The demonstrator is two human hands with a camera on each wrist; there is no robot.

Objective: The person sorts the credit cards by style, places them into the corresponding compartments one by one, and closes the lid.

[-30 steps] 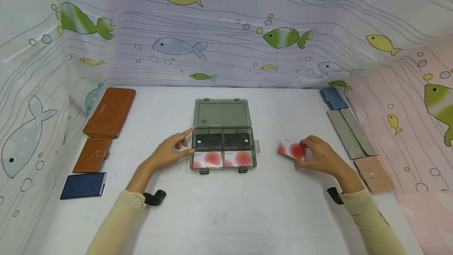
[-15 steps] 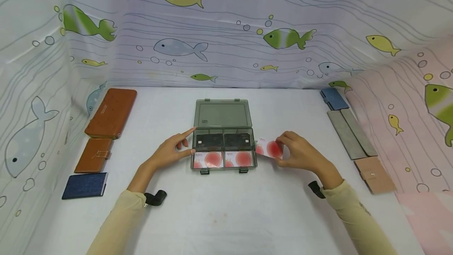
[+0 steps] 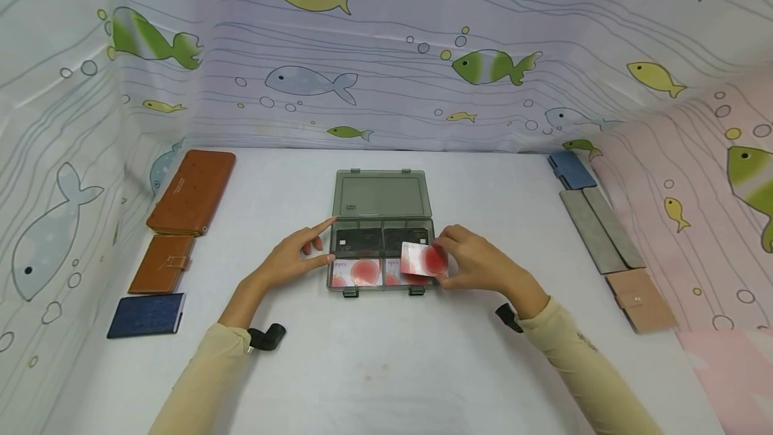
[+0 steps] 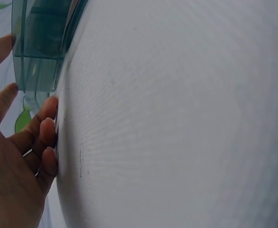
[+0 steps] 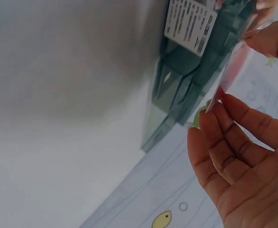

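Note:
My right hand pinches a white and red card by its right end, above the right half of a translucent green card box. The box lies with its lid folded back. Its front compartments hold similar cards, a left one and a right one partly covered by the held card. Black VIP cards fill the rear compartments. My left hand touches the box's left side with extended forefinger and thumb. The right wrist view shows the held card nearly edge-on, between thumb and fingers.
Down the left side lie a large brown wallet, a smaller brown one and a dark blue notebook. Along the right are a blue wallet, a grey one and a tan one. Fish-patterned cloth stands behind.
The right hand has carried the card leftward, from the table on the right to over the box's right compartments. The left hand has stayed at the box's left side.

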